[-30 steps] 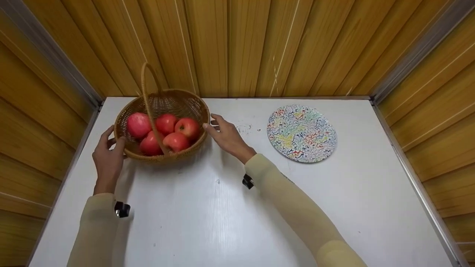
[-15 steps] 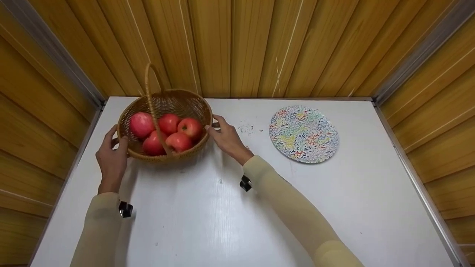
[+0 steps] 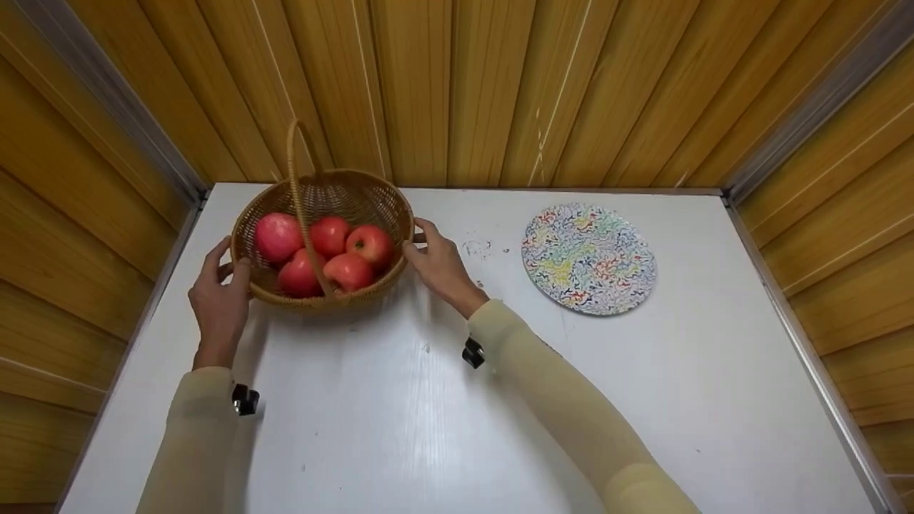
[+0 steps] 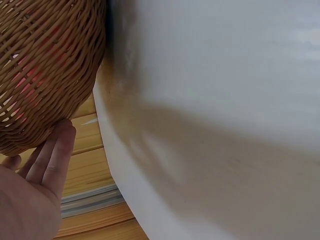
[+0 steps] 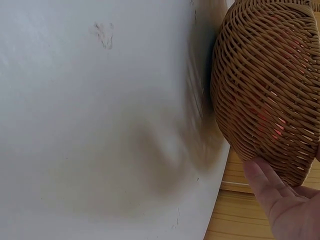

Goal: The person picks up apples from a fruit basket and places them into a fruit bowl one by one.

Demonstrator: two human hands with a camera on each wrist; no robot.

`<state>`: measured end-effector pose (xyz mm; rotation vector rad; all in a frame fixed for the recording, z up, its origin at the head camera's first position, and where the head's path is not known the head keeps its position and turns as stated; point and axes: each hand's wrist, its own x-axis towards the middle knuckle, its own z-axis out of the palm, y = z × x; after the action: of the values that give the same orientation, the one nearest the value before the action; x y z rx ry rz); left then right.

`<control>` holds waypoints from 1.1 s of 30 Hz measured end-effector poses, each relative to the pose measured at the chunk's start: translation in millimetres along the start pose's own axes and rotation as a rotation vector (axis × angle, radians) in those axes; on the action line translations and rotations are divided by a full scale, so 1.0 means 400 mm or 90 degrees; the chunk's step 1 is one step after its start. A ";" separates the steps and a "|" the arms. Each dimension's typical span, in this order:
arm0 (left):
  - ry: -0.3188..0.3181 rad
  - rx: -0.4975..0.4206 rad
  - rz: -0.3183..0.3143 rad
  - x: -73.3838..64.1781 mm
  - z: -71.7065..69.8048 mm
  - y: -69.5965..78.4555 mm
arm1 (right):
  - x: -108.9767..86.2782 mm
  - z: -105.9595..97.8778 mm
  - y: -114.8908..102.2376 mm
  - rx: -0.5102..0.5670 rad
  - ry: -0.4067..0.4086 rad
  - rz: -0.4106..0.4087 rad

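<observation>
A brown wicker basket (image 3: 325, 301) with a tall arched handle (image 3: 298, 189) is at the back left of the white table. Several red apples (image 3: 371, 244) lie inside it, one of them pinker (image 3: 278, 237). My left hand (image 3: 220, 303) grips the left side of the rim, thumb on top. On the right side my right hand (image 3: 444, 270) holds the rim between thumb and fingers. In the left wrist view the fingers (image 4: 57, 155) press the weave from outside. The right wrist view shows the fingertips (image 5: 257, 172) against the basket's wall too.
A flat round board (image 3: 589, 258) with colourful squiggles lies right of the basket on the white table (image 3: 400, 421). Wood-look panels (image 3: 478, 93) wall the table at the back and both sides, with the back panel close behind the basket.
The whole head view has shifted slightly, carrying basket, board and table a little rightward in the picture. Both hands keep their hold on the basket's rim.
</observation>
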<state>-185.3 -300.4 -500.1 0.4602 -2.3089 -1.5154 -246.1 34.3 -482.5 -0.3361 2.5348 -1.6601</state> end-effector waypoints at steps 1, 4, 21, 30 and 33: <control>-0.001 0.001 -0.001 -0.001 0.001 0.000 | 0.000 0.001 0.000 0.000 0.002 -0.002; -0.003 -0.001 0.001 -0.002 0.007 0.000 | -0.001 0.001 0.002 -0.003 0.014 -0.003; -0.007 0.019 0.011 -0.008 0.052 0.021 | -0.012 -0.033 0.023 -0.010 0.054 -0.006; 0.025 0.024 0.058 -0.013 0.074 0.018 | -0.016 -0.045 0.031 -0.005 0.077 -0.017; 0.012 0.019 0.054 -0.014 0.083 0.018 | -0.018 -0.050 0.034 -0.009 0.095 -0.020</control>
<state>-195.6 -268.3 -506.6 0.3774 -2.3088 -1.4330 -245.0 59.1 -486.9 -0.2637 2.6615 -1.7412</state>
